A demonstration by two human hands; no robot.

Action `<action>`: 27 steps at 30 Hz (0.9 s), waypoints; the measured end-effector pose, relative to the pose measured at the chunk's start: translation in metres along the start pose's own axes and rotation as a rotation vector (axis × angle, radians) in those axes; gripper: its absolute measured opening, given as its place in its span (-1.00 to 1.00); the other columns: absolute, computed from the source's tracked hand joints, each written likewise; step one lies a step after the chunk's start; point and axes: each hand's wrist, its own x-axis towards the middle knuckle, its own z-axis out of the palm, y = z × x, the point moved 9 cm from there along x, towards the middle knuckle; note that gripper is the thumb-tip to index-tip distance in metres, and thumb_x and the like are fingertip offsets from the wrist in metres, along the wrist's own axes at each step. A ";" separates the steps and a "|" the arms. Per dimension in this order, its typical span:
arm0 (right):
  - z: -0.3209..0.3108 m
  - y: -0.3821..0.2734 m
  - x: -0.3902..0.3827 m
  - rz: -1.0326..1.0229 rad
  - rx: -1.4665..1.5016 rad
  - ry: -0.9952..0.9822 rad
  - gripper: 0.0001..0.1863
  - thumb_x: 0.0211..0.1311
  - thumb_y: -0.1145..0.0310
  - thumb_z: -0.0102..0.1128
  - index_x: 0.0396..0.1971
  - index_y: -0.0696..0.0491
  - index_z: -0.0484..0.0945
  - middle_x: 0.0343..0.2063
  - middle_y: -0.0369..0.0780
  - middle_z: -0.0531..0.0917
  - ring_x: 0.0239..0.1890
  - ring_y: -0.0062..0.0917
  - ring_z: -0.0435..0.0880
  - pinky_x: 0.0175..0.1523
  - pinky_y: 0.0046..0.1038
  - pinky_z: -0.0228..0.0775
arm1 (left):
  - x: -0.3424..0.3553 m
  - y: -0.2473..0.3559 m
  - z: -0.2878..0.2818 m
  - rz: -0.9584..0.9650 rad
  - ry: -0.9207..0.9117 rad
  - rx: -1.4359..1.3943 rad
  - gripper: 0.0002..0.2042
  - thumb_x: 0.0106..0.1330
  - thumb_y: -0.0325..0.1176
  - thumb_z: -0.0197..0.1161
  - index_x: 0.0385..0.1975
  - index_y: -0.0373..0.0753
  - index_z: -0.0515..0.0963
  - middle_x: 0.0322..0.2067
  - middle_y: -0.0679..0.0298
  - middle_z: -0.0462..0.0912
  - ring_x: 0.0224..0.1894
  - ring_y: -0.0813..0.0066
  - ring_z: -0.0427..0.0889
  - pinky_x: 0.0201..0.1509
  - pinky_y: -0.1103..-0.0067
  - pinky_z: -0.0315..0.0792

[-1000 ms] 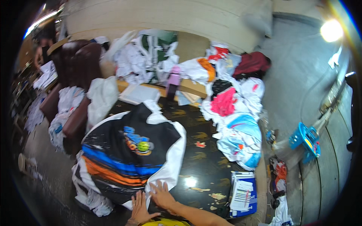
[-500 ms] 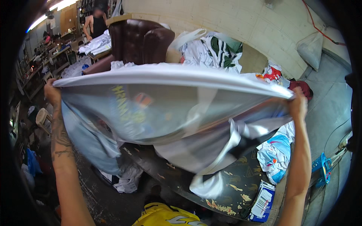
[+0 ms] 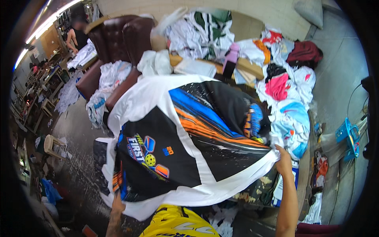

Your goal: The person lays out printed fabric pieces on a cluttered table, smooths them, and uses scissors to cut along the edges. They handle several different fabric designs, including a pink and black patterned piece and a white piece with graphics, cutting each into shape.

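A wide printed fabric sheet (image 3: pixel 225 158) is spread out before me over the dark worn table. Its white border surrounds black panels with blue and orange streaks and a colourful paddle-and-ball print. My left hand (image 3: pixel 118 204) grips the sheet's near left edge, its fingers partly covered by the cloth. At the near right corner, my right hand (image 3: pixel 284 158) is closed on the white border. Much of the tabletop is hidden under the fabric, which bulges toward the far right.
Piled garments (image 3: pixel 290 114) lie along the right side, with more white and green cloth (image 3: pixel 201 33) at the back. A pink-and-black bottle (image 3: pixel 231 57) stands beyond the sheet. A brown armchair (image 3: pixel 108 41) holds cloth. Far left, a person (image 3: pixel 79 37) stands by a table; a stool (image 3: pixel 54 147) is nearer.
The sheet has come down from being stretched in the air, and its printed face now shows. Both hands have lowered toward me, still holding it. My view has shifted right.
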 end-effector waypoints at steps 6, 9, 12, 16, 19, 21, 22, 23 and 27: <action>0.149 -0.131 -0.091 -0.072 0.242 -0.572 0.00 0.27 0.04 0.52 0.66 -0.20 0.19 0.67 -0.07 0.15 0.69 0.13 -0.01 0.64 0.32 -0.15 | 0.197 0.176 -0.035 0.309 0.364 0.217 -0.24 0.50 -0.02 0.31 0.61 -0.19 0.24 0.59 -0.12 0.18 0.64 -0.26 0.06 0.70 -0.04 -0.07; 0.197 -0.202 -0.150 -0.007 0.145 -0.483 -0.07 0.41 -0.28 0.25 0.64 -0.13 0.24 0.67 -0.01 0.12 0.68 0.28 -0.14 0.58 0.51 -0.37 | 0.265 0.177 -0.043 0.161 0.282 0.208 -0.17 0.46 0.09 0.33 0.64 -0.12 0.21 0.62 -0.07 0.15 0.67 -0.21 0.02 0.69 -0.14 -0.14; 0.230 -0.203 -0.150 0.120 0.153 -0.352 -0.04 0.40 -0.40 0.15 0.64 -0.16 0.25 0.66 -0.01 0.13 0.68 0.27 -0.13 0.60 0.48 -0.45 | 0.328 0.186 -0.039 0.147 0.229 0.319 -0.06 0.39 0.27 0.32 0.66 -0.10 0.17 0.65 -0.11 0.08 0.69 -0.23 -0.04 0.68 -0.16 -0.14; 0.237 -0.108 -0.009 0.064 -0.154 -0.402 -0.09 0.42 -0.30 0.19 0.68 -0.31 0.18 0.67 -0.04 0.11 0.69 0.13 -0.02 0.62 0.39 -0.20 | 0.464 0.270 -0.013 0.100 0.316 0.402 -0.01 0.41 0.45 0.18 0.67 -0.10 0.15 0.65 -0.16 0.07 0.68 -0.25 0.00 0.68 -0.16 -0.10; 0.186 -0.045 0.111 0.198 -0.151 -0.200 -0.18 0.52 -0.13 0.17 0.67 -0.19 0.20 0.64 -0.06 0.20 0.66 0.18 0.03 0.64 0.28 -0.13 | 0.550 0.355 0.014 0.392 0.161 0.313 -0.06 0.44 0.47 0.10 0.64 -0.07 0.22 0.63 -0.11 0.15 0.67 -0.15 0.07 0.68 -0.13 -0.05; 0.157 -0.071 0.122 0.197 -0.136 -0.062 -0.24 0.55 -0.05 0.16 0.64 -0.14 0.26 0.64 -0.07 0.24 0.64 0.21 0.09 0.62 0.28 -0.10 | 0.554 0.363 -0.012 0.494 0.278 0.334 -0.09 0.44 0.44 0.15 0.63 -0.07 0.26 0.62 -0.10 0.18 0.66 -0.11 0.12 0.66 -0.13 0.00; 0.159 -0.111 0.097 0.132 -0.129 -0.087 -0.24 0.51 -0.07 0.19 0.61 -0.13 0.32 0.65 -0.09 0.20 0.66 0.18 0.07 0.64 0.27 -0.14 | 0.549 0.342 -0.024 0.394 0.259 0.340 -0.12 0.44 0.36 0.23 0.63 -0.06 0.26 0.62 -0.11 0.18 0.66 -0.11 0.12 0.65 -0.16 0.01; 0.177 -0.144 0.063 0.132 -0.131 -0.246 -0.14 0.43 -0.19 0.23 0.63 -0.15 0.28 0.68 -0.08 0.14 0.68 0.20 -0.03 0.64 0.36 -0.23 | 0.536 0.318 -0.038 0.349 0.221 0.310 -0.11 0.41 0.30 0.32 0.62 -0.06 0.27 0.62 -0.11 0.18 0.67 -0.10 0.11 0.65 -0.17 -0.02; 0.254 -0.208 -0.063 0.288 0.066 -0.465 -0.01 0.30 -0.34 0.24 0.64 -0.18 0.25 0.70 -0.03 0.02 0.67 0.31 -0.14 0.58 0.53 -0.43 | 0.503 0.255 -0.045 0.242 0.194 0.447 -0.05 0.32 0.32 0.40 0.63 -0.02 0.26 0.63 -0.08 0.14 0.68 -0.20 0.03 0.65 -0.18 -0.05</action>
